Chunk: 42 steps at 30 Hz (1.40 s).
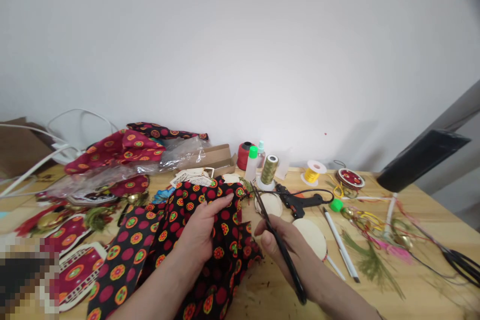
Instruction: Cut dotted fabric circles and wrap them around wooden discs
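Observation:
My left hand (204, 230) grips a piece of black fabric with red and orange dots (176, 240), fingers folded over its upper edge. My right hand (285, 247) is closed around black scissors (277, 240), whose blades point up and left towards the fabric's right edge. The cloth lies bunched on the wooden table (408, 300) between both forearms.
A black glue gun (300, 202), thread spools (269, 169), a green-capped bottle (252, 162), round wooden discs (313, 235), pens and cords lie right of the scissors. More patterned cloth and plastic bags (123, 152) are piled at the left. A black lamp head (420, 157) hangs at the right.

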Tool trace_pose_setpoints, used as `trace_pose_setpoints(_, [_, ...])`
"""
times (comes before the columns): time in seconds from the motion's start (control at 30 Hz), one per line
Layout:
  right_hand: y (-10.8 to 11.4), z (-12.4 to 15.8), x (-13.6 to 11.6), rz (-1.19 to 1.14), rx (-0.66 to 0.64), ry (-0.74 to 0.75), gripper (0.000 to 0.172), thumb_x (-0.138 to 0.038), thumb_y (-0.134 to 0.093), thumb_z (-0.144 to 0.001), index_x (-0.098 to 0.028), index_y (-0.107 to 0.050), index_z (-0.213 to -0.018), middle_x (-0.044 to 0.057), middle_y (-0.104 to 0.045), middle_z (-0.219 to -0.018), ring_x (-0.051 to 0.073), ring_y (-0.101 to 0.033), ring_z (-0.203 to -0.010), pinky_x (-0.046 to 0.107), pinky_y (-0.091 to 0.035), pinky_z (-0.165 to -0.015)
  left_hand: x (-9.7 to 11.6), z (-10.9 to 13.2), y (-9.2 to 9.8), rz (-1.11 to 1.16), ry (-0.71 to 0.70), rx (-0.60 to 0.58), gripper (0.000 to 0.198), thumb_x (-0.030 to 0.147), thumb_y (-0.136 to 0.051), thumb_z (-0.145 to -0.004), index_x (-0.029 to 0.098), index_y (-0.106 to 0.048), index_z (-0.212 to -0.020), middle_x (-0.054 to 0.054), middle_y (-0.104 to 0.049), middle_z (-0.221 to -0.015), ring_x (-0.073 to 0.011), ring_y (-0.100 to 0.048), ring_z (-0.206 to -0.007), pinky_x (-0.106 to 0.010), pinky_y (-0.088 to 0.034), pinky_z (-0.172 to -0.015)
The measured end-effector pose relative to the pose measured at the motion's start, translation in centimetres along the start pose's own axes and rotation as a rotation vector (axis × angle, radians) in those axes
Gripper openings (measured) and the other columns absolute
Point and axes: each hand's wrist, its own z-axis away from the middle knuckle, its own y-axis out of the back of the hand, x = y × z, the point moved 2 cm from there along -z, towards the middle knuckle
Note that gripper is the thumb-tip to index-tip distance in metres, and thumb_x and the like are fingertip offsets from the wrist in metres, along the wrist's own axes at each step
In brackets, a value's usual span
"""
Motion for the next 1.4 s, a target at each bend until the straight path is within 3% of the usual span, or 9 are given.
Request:
trace_pose_setpoints(0.13, [-1.6,0.9,0.0,0.024,-0.067,-0.021,0.048,-0.059,-0.029,-0.094,-0.020,-0.053,-0.080,-0.002,-0.047,-0.066,0.013,-0.042,-0.060,0.024,-0.034,-0.055,-0.1,-0.2,0.2,0.003,-0.039,-0.037,0.019,0.009,-0.068,-0.073,0.009,-0.070,-0.091,-0.013,-0.077,-0.082,-0.0277,-0.073,-0.078,-0.038,-0.060,-0.075])
trace_pose_setpoints(0.23, [-2.2,0.8,-0.2,0.121,-0.054,-0.069,0.046,-0.059,-0.034,-0.093,-0.019,-0.051,-0.076,-0.001,-0.049,-0.068,0.013,-0.040,-0.061,0.024,-0.032,-0.054,-0.2,-0.3,0.2,-0.005,-0.063,-0.083,0.019,0.010,-0.068,-0.073,0.008,-0.070,-0.092,-0.014,-0.077,-0.084,-0.0282,-0.073,-0.079,-0.038,-0.060,-0.074])
trace_pose_setpoints(0.47, [-1.5,-0.3,1.0,0.347,0.001,-0.132,0.052,-0.062,-0.027,-0.093,-0.019,-0.049,-0.076,0.001,-0.053,-0.067,0.014,-0.041,-0.060,0.026,-0.029,-0.054,-0.3,0.0,0.0,-0.062,-0.136,-0.081,0.014,0.011,-0.068,-0.074,0.007,-0.070,-0.087,-0.014,-0.076,-0.078,-0.0266,-0.073,-0.067,-0.037,-0.061,-0.065])
trace_pose_setpoints(0.63, [-1.7,-0.2,0.7,0.313,-0.095,-0.106,0.051,-0.063,-0.027,-0.093,-0.019,-0.047,-0.075,0.001,-0.053,-0.068,0.014,-0.043,-0.059,0.026,-0.030,-0.053,-0.4,0.2,-0.2,-0.079,-0.166,-0.043,0.008,0.010,-0.069,-0.073,0.008,-0.069,-0.080,-0.011,-0.076,-0.070,-0.0228,-0.072,-0.060,-0.031,-0.061,-0.060])
trace_pose_setpoints(0.9, [-2.5,-0.1,0.4,0.279,-0.066,-0.086,0.056,-0.063,-0.016,-0.094,-0.019,-0.042,-0.072,0.000,-0.046,-0.066,0.013,-0.035,-0.059,0.026,-0.029,-0.053,-1.0,0.8,-0.5,-0.056,-0.180,-0.038,0.008,0.009,-0.072,-0.070,0.013,-0.069,-0.076,-0.005,-0.076,-0.068,-0.0193,-0.071,-0.057,-0.025,-0.060,-0.053])
trace_pose_setpoints(1.4, [-2.9,0.0,0.7,0.219,-0.040,-0.087,0.056,-0.065,-0.012,-0.092,-0.021,-0.038,-0.069,0.000,-0.042,-0.063,0.014,-0.034,-0.057,0.029,-0.028,-0.050,-1.8,0.7,-0.7,-0.089,-0.167,-0.031,0.007,0.011,-0.072,-0.070,0.010,-0.072,-0.076,-0.009,-0.076,-0.069,-0.0227,-0.072,-0.062,-0.029,-0.061,-0.060])
